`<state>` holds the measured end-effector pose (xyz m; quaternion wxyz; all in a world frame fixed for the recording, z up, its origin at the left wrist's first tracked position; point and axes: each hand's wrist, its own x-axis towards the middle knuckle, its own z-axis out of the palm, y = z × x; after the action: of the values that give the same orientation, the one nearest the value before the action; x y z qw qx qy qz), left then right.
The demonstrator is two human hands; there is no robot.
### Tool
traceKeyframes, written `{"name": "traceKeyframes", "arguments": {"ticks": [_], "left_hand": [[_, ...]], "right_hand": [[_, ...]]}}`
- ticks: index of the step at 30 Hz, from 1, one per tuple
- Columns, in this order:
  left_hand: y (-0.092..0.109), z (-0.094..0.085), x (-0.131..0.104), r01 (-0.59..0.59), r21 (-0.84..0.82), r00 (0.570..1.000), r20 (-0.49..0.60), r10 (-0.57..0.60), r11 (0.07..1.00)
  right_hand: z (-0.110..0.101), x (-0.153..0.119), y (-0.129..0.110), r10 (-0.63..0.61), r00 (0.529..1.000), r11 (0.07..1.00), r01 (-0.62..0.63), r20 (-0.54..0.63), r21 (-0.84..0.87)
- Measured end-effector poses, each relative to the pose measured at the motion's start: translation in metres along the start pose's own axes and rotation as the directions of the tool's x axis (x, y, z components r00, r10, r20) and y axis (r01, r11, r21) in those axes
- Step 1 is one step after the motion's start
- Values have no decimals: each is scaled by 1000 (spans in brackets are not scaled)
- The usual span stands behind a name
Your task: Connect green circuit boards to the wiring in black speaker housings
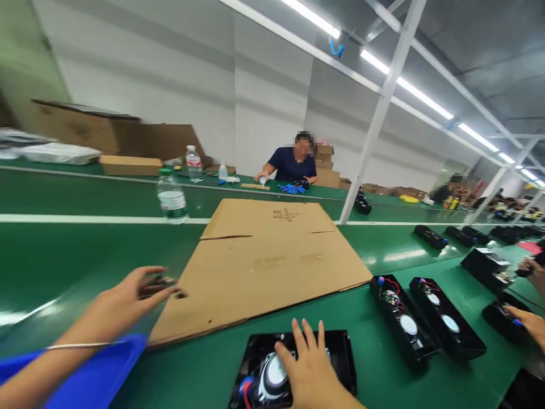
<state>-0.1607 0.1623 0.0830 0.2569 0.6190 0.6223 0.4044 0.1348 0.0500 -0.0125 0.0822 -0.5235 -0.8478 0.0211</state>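
My left hand [128, 295] is raised over the left side of the bench, its fingers closed round several small dark parts [155, 285], blurred and too unclear to name. Below that forearm is a blue plastic bin [100, 375]. In front of me lies an open black speaker housing [347, 358] with a round white-centred speaker [272, 372] and red wires with a blue plug [246, 386] inside. My right hand [309, 363] rests over this housing with fingers spread, covering part of the speaker.
A flattened cardboard sheet [276, 272] covers the middle bench. To the right are two open speaker housings [402, 318] and, beyond, a co-worker's hand [528, 324]. A water bottle [171, 199] stands back left. Another person [293, 162] sits across. A white post [378, 125] rises mid-right.
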Motion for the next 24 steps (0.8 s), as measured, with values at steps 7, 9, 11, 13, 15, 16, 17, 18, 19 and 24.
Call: {"name": "traceKeyframes", "arguments": {"ticks": [7, 9, 11, 13, 15, 16, 17, 18, 19, 24], "left_hand": [[42, 18, -89, 185, -510, 961, 273, -45, 840], [46, 21, -100, 216, -550, 944, 329, -28, 807], [46, 23, -105, 248, -563, 919, 395, -8, 788], [43, 26, -106, 287, -557, 886, 464, 6, 779], [42, 31, -105, 322, -551, 852, 524, 18, 770], [42, 33, -105, 339, -549, 838, 546, 21, 764], [42, 35, -106, 353, -548, 828, 561, 20, 758], [43, 38, -106, 363, -546, 823, 567, 14, 755], [44, 40, -107, 371, -543, 824, 567, 3, 754], [47, 46, -114, 413, -575, 859, 503, -94, 706]], "right_hand": [[3, -24, -18, -367, 893, 928, 373, -260, -27], [9, -28, -28, -438, 796, 865, 499, -418, 44], [3, -27, -37, -385, 764, 807, 551, -517, 214], [-14, -20, -42, -258, 799, 733, 529, -544, 428], [-34, -8, -43, -91, 864, 650, 429, -495, 628], [-42, -2, -43, -6, 895, 609, 357, -446, 708], [-48, 5, -42, 68, 922, 578, 275, -382, 769], [-53, 11, -42, 121, 937, 555, 210, -328, 805], [-55, 16, -43, 157, 941, 548, 168, -299, 819], [-56, 27, -50, 88, 942, 667, 185, -323, 721]]}}
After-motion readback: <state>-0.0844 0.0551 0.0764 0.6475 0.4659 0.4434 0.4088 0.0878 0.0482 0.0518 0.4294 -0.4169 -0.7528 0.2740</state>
